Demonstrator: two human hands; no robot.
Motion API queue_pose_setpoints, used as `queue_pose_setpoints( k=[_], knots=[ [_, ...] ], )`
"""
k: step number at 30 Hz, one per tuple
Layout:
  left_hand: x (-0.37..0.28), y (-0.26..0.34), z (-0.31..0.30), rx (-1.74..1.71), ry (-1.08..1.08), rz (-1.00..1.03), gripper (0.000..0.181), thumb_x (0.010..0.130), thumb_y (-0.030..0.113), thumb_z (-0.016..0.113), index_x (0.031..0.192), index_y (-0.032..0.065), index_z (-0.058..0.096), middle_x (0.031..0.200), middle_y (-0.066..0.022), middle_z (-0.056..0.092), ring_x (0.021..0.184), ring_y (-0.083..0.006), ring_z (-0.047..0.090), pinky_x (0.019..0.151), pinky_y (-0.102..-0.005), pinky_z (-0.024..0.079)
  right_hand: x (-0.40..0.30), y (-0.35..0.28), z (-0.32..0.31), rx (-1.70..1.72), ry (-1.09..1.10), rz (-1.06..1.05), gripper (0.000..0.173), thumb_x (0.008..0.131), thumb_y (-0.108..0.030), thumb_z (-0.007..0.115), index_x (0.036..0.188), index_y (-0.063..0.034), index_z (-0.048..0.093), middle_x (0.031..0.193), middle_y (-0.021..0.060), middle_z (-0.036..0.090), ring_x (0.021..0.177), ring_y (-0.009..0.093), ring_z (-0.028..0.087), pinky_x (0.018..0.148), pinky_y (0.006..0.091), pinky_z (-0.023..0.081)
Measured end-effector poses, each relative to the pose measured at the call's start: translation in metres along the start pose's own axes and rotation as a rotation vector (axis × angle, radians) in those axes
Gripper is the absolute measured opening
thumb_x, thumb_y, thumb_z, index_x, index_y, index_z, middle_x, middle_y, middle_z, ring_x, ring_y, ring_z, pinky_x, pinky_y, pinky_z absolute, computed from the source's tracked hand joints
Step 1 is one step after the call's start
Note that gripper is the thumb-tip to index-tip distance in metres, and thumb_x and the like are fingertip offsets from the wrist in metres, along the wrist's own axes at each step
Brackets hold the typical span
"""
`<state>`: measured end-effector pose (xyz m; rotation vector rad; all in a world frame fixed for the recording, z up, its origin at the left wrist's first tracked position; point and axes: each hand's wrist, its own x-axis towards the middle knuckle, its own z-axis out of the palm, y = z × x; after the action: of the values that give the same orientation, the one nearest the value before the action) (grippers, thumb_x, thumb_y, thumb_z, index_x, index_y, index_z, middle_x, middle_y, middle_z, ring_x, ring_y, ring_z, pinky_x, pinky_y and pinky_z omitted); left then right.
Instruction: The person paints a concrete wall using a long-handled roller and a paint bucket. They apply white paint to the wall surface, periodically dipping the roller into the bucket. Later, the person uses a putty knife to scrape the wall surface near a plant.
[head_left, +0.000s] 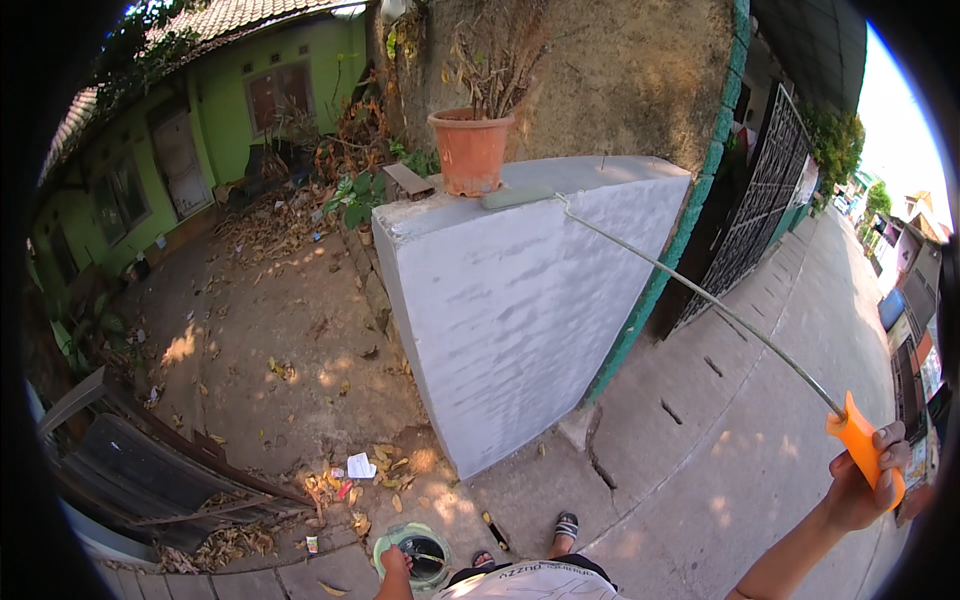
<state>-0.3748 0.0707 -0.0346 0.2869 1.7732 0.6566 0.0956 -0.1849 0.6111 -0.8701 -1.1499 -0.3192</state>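
My right hand (862, 480) is closed around the orange handle of a paint roller (705, 296). Its long metal rod runs up and left to the pale roller sleeve (529, 196), which rests along the top front edge of a low wall (517, 322). The wall's front face is whitish with uneven grey patches. Down near my feet, my left hand (396, 561) has its fingers curled around the thin handle of a green-rimmed bucket (382, 544). The inside of the bucket looks dark, and its contents cannot be made out.
A terracotta-coloured pot (470, 154) with a dry plant stands on the wall top, just behind the sleeve. Beside it lies a small flat block (409, 180). A metal gate (757, 202) lies beyond the green wall edge. Dry leaves and litter (361, 466) cover ground at left.
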Motion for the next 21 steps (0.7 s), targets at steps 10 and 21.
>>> queue_pose_setpoints(
  k=[10,21],
  knots=[
    [-0.005,0.0,-0.008,-0.007,-0.004,-0.007,0.023,0.086,0.027,0.042,0.09,0.005,0.048,0.063,-0.0086,0.05,0.052,-0.0222,0.052,0.048,-0.0412,0.046,-0.008,0.002,-0.004,0.003,-0.034,0.018,0.019,0.077,-0.019,0.055,0.075,-0.0036,0.044,0.089,0.0112,0.045,0.05,0.023,0.056,0.045,0.0243,0.051],
    [-0.015,0.005,0.005,-0.021,0.047,-0.015,0.023,0.086,0.024,0.043,0.077,0.0034,0.049,0.055,-0.0079,0.049,0.041,-0.0208,0.049,0.037,-0.0347,0.04,-0.006,0.003,-0.034,0.019,0.074,-0.039,0.02,0.078,-0.017,0.056,0.081,-0.0002,0.046,0.093,0.0125,0.044,0.059,0.027,0.059,0.045,0.0238,0.053]
  ],
)
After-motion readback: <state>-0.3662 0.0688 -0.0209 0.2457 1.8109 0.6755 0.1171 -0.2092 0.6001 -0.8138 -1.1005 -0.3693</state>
